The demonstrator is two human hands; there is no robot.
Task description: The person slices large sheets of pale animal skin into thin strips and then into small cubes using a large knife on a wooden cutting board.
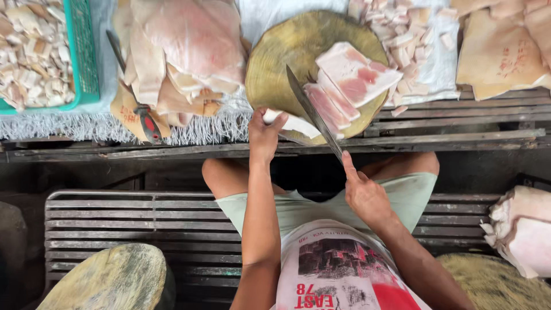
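My right hand (363, 192) grips the handle of a long knife (313, 112), index finger laid along its back. The blade slants up and left across the near edge of a round wooden chopping block (275, 63). My left hand (265, 135) holds a pale strip of pork fat (295, 123) at the block's near rim, just left of the blade. Flat pink and white pork slabs (350, 77) lie stacked on the block to the right of the knife.
A pile of large skin-on slabs (183, 51) lies left of the block, with a red-handled knife (143, 117) beside it. A green basket (83, 57) of cut pieces sits far left. Small cut pieces (402, 34) and more slabs (505, 46) lie right. Another block (115, 278) stands lower left.
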